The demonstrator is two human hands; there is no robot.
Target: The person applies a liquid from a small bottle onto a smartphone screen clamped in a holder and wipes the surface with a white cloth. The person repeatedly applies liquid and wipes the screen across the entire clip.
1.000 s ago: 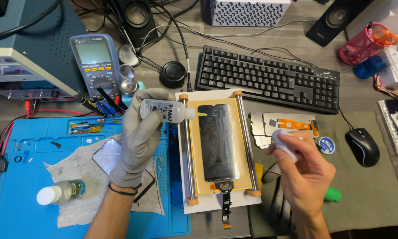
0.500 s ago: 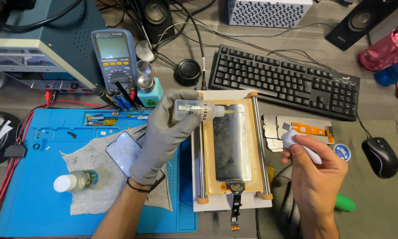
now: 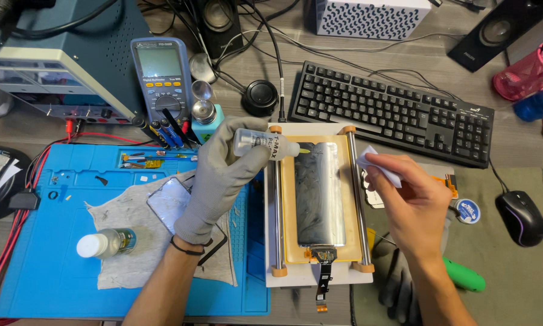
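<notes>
bottle (image 3: 260,145) in gloved left fingers (image 3: 238,158), nozzle over screen (image 3: 318,193)

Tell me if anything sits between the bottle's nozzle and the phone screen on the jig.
Nothing visible does. The gloved left hand holds the squeeze bottle, its nozzle over the top of the phone screen; the right hand with its wipe stays aside.

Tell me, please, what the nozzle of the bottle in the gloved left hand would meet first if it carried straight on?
Probably the top of the phone screen clamped in the jig; the bottle points right across it, though height is unclear.
</notes>
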